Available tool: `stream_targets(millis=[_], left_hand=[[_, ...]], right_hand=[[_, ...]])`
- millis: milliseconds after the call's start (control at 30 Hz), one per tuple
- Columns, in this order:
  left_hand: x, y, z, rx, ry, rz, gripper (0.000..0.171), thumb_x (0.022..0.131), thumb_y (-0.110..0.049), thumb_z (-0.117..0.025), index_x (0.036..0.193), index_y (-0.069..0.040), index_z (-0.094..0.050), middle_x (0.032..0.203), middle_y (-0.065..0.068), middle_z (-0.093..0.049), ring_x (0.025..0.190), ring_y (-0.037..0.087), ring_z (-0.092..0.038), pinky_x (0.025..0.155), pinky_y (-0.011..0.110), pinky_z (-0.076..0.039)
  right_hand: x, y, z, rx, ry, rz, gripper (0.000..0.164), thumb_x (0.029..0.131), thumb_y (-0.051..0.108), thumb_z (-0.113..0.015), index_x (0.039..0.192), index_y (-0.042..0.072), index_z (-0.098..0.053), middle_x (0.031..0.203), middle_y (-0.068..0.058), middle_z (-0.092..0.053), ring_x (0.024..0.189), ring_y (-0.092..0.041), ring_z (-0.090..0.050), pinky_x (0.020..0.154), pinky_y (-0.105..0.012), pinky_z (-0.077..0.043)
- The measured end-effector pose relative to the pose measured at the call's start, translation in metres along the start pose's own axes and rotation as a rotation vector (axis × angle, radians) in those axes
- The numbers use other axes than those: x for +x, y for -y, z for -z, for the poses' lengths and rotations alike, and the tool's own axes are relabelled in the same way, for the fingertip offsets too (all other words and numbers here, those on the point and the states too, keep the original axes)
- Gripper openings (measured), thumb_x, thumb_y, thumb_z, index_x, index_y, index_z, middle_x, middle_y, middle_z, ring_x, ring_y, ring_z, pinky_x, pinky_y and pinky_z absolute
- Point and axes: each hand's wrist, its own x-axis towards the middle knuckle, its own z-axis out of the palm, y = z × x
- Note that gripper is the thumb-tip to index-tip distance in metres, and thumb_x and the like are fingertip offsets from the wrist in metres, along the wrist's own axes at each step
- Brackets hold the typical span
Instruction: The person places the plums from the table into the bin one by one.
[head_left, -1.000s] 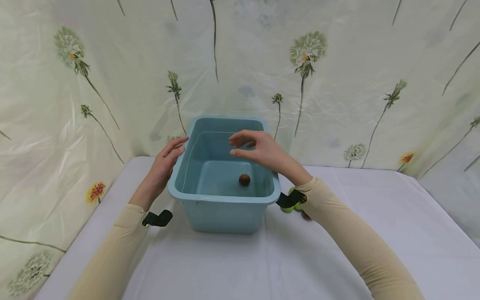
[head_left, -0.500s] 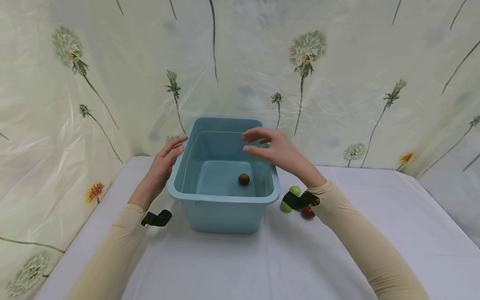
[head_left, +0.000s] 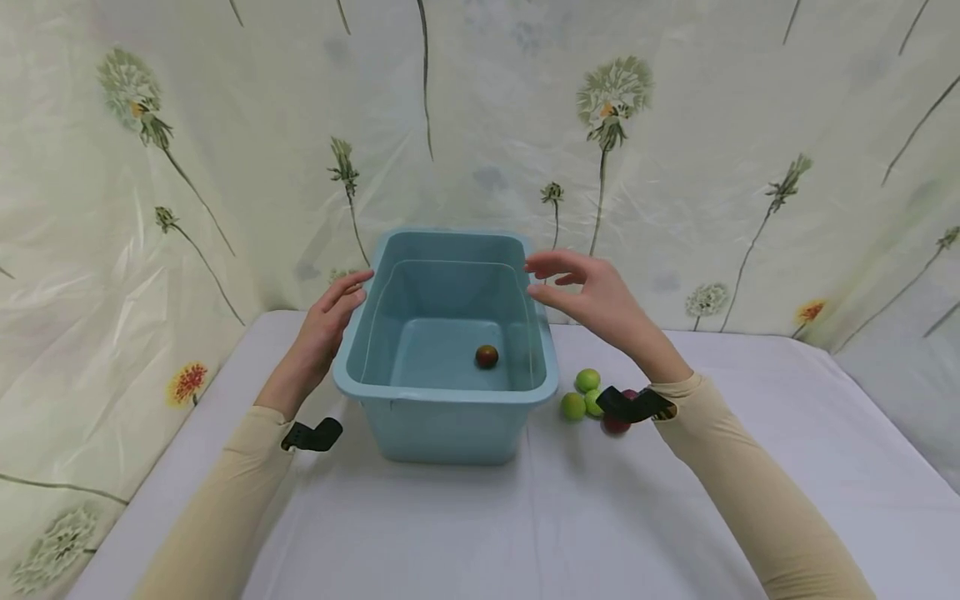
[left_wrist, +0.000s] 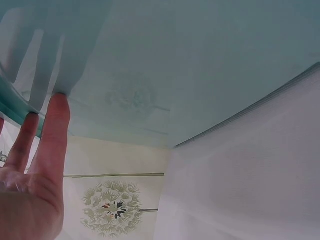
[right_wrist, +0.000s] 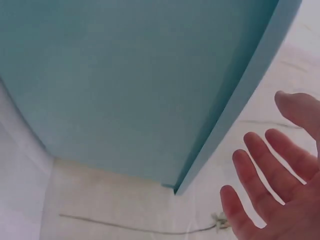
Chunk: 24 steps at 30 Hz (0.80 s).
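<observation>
A blue plastic tub (head_left: 450,429) stands on the table, with one dark reddish-brown ball-like fruit (head_left: 487,357) on its floor. Against the tub's left side rests my left hand (head_left: 318,342), its fingertips at the rim; in the left wrist view the extended fingers (left_wrist: 56,130) touch the outer wall. My right hand (head_left: 592,296) hovers by the right rim with fingers loosely bent and nothing in them. The right wrist view shows that hand's spread fingers (right_wrist: 262,175) apart from the tub wall (right_wrist: 125,90).
Right of the tub lie several small green round fruits (head_left: 573,407) and dark red ones (head_left: 617,425), partly hidden by the black wrist strap (head_left: 633,406). A white cloth (head_left: 450,533) covers the table. A flower-printed curtain (head_left: 480,108) hangs behind.
My right hand has moved right, from above the tub's inside to its right rim, uncovering more of the fruits on the table. The left hand has stayed at the left side.
</observation>
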Motion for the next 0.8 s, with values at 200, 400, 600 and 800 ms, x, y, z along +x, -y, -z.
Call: stream_targets(millis=[200, 400, 600, 800], left_hand=[[0.0, 0.0, 0.0, -0.009, 0.003, -0.003, 0.048, 0.101, -0.038, -0.053, 0.145, -0.02, -0.047, 0.136, 0.007, -0.045, 0.112, 0.021, -0.054, 0.079, 0.026, -0.051], [0.0, 0.001, 0.0, -0.019, 0.005, -0.007, 0.047, 0.102, -0.036, -0.053, 0.146, -0.02, -0.047, 0.135, 0.007, -0.046, 0.114, 0.022, -0.053, 0.081, 0.026, -0.051], [0.0, 0.001, 0.0, -0.015, 0.005, -0.002, 0.048, 0.102, -0.038, -0.052, 0.146, -0.02, -0.046, 0.137, 0.007, -0.045, 0.116, 0.023, -0.052, 0.082, 0.026, -0.05], [0.0, 0.001, -0.001, -0.01, 0.008, -0.003, 0.049, 0.102, -0.039, -0.052, 0.147, -0.02, -0.045, 0.137, 0.008, -0.045, 0.119, 0.024, -0.05, 0.084, 0.027, -0.049]], right_hand=[[-0.015, 0.011, 0.01, -0.004, -0.001, -0.023, 0.035, 0.094, 0.013, -0.067, 0.127, 0.002, -0.061, 0.123, -0.015, -0.063, 0.112, -0.031, -0.057, 0.094, -0.048, -0.043], [-0.026, 0.001, 0.014, -0.034, -0.005, -0.068, 0.035, 0.094, 0.011, -0.068, 0.127, 0.0, -0.061, 0.122, -0.017, -0.063, 0.112, -0.033, -0.057, 0.094, -0.05, -0.043], [-0.034, -0.043, 0.017, -0.054, 0.005, -0.108, 0.038, 0.093, 0.017, -0.07, 0.128, 0.006, -0.061, 0.125, -0.011, -0.063, 0.114, -0.03, -0.057, 0.094, -0.049, -0.042], [-0.045, -0.071, 0.019, -0.088, 0.043, -0.136, 0.041, 0.093, 0.026, -0.07, 0.129, 0.009, -0.061, 0.125, -0.006, -0.064, 0.114, -0.026, -0.058, 0.093, -0.049, -0.044]])
